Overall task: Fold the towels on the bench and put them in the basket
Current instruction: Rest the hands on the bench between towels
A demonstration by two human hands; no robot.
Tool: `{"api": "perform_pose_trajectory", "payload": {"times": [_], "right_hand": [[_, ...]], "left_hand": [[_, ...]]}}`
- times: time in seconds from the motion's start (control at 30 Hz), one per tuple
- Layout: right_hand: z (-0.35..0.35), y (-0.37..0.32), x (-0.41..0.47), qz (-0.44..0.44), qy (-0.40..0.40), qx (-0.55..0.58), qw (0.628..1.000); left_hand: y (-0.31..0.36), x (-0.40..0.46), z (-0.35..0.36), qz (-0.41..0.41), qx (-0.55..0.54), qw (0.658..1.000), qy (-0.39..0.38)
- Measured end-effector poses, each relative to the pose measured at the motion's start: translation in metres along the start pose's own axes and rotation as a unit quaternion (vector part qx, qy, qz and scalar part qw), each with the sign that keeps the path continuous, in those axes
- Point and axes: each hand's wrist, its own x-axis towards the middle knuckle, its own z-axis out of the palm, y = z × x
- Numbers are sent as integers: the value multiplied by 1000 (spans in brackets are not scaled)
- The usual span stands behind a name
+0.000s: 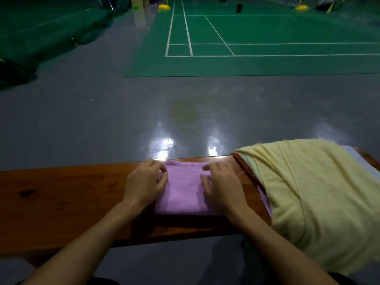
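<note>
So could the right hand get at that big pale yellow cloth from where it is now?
Probably yes. The right hand rests on the folded purple towel, and the pale yellow cloth lies just beside it on the wooden bench, with nothing between.

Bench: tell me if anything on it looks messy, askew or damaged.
The yellow cloth lies unfolded in a rumpled heap at the right end of the bench, spilling over its front edge. Loose threads stick out from the pile's left edge. The purple towel under both hands is neatly folded. No basket is in view.
</note>
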Motion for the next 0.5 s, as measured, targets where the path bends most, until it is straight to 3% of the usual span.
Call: {"api": "perform_pose_trajectory", "payload": {"times": [0.17, 0.27, 0.5], "right_hand": [[38, -18, -23, -75, -199, -71, 974], [40, -10, -25, -74, -225, -68, 969], [33, 12, -21, -77, -239, -100, 963]], "left_hand": [[19, -28, 34, 186, 89, 977, -63], [15, -36, 48, 192, 142, 966, -104], [7, -35, 44, 136, 120, 972, -146]]}}
